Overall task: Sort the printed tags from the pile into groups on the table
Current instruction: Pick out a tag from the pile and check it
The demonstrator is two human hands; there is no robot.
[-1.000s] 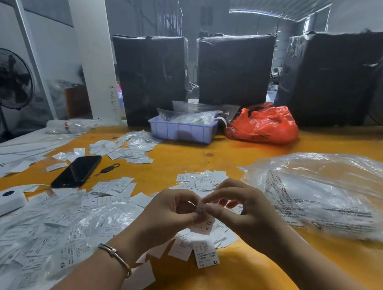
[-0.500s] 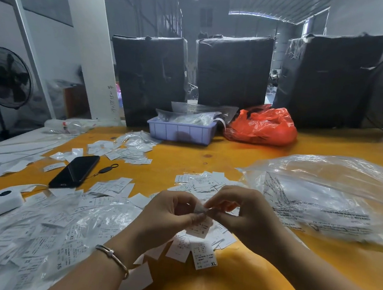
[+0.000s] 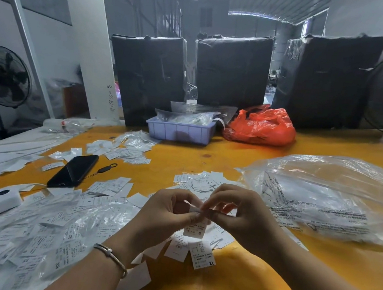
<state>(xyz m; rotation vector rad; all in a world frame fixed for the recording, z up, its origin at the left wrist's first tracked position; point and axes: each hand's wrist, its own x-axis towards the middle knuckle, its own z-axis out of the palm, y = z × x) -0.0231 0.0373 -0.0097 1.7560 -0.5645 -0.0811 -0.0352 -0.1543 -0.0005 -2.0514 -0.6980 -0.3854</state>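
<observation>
Table (image 3: 230, 289) of orange-yellow wood carries everything here, with three black-wrapped bales (image 3: 233, 69) at its far edge, a big clear plastic bag (image 3: 321, 194) on the right and another clear bag stuffed with tags (image 3: 37, 230) on the left. Smaller things follow: a red bag (image 3: 261, 126), a lilac tray (image 3: 180, 132), a black phone (image 3: 73, 171), then several loose groups of printed tags (image 3: 196, 180) spread across the wood. Both hands meet above the near group: the left hand (image 3: 167, 215) and right hand (image 3: 242, 217) pinch one small tag (image 3: 195, 227) marked S between fingertips, apparently peeling it apart from another. The step looks like separating and reading; next, the tag needs dropping onto the matching size group, just beside the XL tag (image 3: 202, 254) below
</observation>
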